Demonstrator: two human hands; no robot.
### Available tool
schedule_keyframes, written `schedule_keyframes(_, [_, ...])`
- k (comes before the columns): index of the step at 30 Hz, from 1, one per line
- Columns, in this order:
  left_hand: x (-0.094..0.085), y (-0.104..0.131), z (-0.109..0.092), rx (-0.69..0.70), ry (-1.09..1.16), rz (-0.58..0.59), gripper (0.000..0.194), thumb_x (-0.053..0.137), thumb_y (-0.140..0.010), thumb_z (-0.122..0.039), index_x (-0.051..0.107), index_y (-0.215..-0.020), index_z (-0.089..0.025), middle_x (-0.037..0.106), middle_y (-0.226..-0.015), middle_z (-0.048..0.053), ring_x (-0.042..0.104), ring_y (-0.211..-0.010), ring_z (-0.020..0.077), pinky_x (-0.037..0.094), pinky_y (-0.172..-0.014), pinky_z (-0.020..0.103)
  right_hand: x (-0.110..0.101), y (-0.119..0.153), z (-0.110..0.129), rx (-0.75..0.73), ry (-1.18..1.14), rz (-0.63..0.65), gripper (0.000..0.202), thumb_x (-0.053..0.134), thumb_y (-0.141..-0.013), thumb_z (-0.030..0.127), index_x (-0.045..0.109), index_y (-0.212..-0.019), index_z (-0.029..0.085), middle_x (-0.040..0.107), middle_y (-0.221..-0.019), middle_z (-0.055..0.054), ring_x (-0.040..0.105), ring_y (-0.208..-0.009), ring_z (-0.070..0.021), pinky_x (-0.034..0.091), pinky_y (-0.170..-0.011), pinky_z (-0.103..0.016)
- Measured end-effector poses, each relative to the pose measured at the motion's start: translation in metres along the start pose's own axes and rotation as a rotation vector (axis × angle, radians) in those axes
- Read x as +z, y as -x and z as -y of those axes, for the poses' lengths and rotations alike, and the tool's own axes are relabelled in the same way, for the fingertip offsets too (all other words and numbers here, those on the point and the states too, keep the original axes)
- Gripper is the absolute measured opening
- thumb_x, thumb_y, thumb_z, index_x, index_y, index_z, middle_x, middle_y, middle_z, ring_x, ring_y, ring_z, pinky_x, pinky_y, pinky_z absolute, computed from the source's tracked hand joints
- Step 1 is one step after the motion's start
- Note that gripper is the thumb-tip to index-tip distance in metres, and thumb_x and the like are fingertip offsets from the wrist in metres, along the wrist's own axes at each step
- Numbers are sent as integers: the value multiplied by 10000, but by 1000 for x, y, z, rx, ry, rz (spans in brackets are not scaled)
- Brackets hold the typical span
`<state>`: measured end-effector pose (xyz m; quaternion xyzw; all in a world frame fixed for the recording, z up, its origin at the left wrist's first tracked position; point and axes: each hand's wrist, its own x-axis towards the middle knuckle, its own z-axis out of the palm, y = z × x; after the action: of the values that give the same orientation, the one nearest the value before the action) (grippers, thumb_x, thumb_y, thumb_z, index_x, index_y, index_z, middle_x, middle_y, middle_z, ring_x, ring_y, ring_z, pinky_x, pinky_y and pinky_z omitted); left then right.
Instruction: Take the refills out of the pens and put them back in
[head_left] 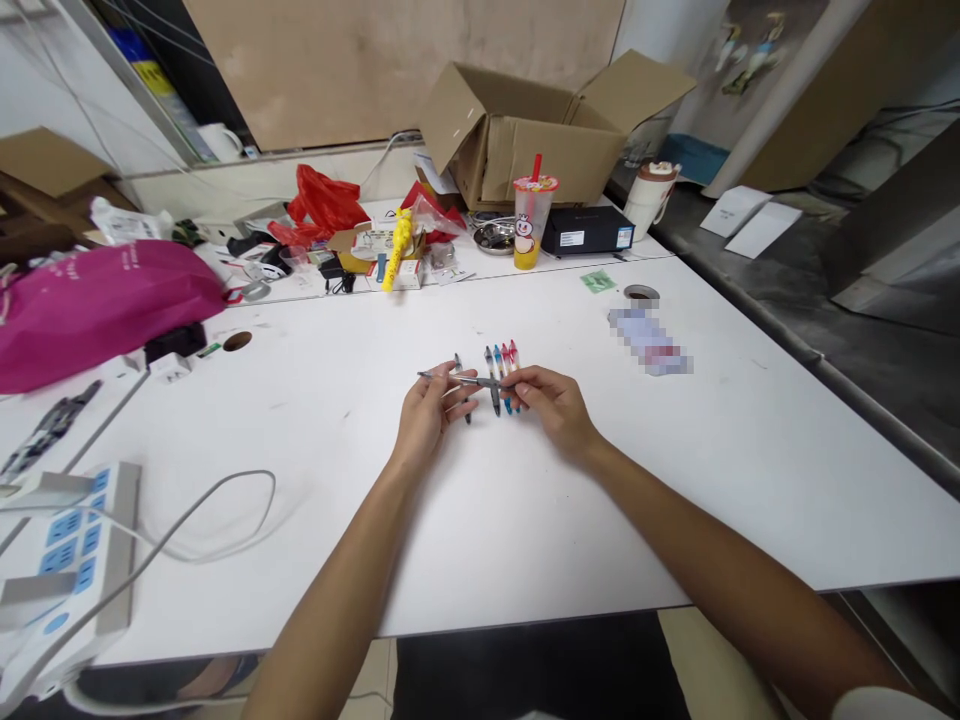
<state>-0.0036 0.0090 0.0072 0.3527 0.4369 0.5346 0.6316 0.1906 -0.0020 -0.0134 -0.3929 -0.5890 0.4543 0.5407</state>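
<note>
Between my two hands a pen (pixel 472 380) with a clear barrel and dark ends is held level above the table. The fingers of my left hand (pixel 429 412) pinch its left part, and my right hand (pixel 553 405) grips its right end. Under it on the white table lie several more pens side by side. A dark pen (pixel 468 415) is partly covered by my left fingers. Another dark pen (pixel 496 405), a blue pen (pixel 497 357) and red pens (pixel 513 352) lie nearer my right hand, which hides part of them.
A power strip (pixel 112 560) with a looping grey cable (pixel 225 480) is at the left. Toward the back stand a drink cup (pixel 531 225), a black box (pixel 587 232) and an open cardboard box (pixel 540 150). A tape roll (pixel 641 293) lies right; a magenta bag (pixel 112 300) left.
</note>
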Motion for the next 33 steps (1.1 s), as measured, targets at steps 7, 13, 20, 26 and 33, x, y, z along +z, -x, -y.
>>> schedule_keyframes(7, [-1, 4, 5, 18, 11, 80, 280, 688, -934, -386, 593, -1079, -166, 768, -1109, 133, 766, -873, 156, 613, -880, 301, 5, -1, 0, 246, -98, 216, 410, 514, -971, 554, 664, -1089, 191, 670, -778, -23, 537, -572, -122, 427, -531, -276])
schedule_keyframes(13, [-6, 0, 9, 56, -83, 120, 339, 716, -897, -461, 584, -1026, -177, 774, -1095, 124, 776, -893, 188, 626, -823, 302, 2, 0, 2, 338, -19, 341, 438, 547, -956, 595, 698, -981, 185, 589, -600, 30, 446, -501, -109, 385, -515, -271])
schedule_keyframes(20, [-4, -1, 9, 51, -127, 60, 363, 722, -883, -488, 579, -1005, -178, 775, -1084, 140, 776, -834, 189, 628, -744, 294, 4, 3, 3, 269, 111, 255, 407, 509, -981, 548, 692, -914, 191, 669, -717, -20, 477, -545, -118, 412, -538, -287])
schedule_keyframes(26, [-2, 0, 10, 59, -124, 34, 339, 706, -903, -470, 580, -1021, -178, 756, -1158, 161, 772, -927, 205, 619, -710, 258, 6, 1, -3, 201, 108, 155, 287, 583, -945, 485, 646, -1013, 214, 716, -943, -56, 587, -689, -148, 513, -655, -329])
schedule_keyframes(33, [0, 0, 13, 49, -129, 24, 372, 713, -891, -487, 579, -1039, -174, 742, -1200, 183, 769, -960, 231, 626, -703, 282, 4, 0, -8, 209, 162, 139, 274, 590, -938, 459, 650, -1029, 208, 706, -972, -61, 616, -771, -170, 520, -750, -360])
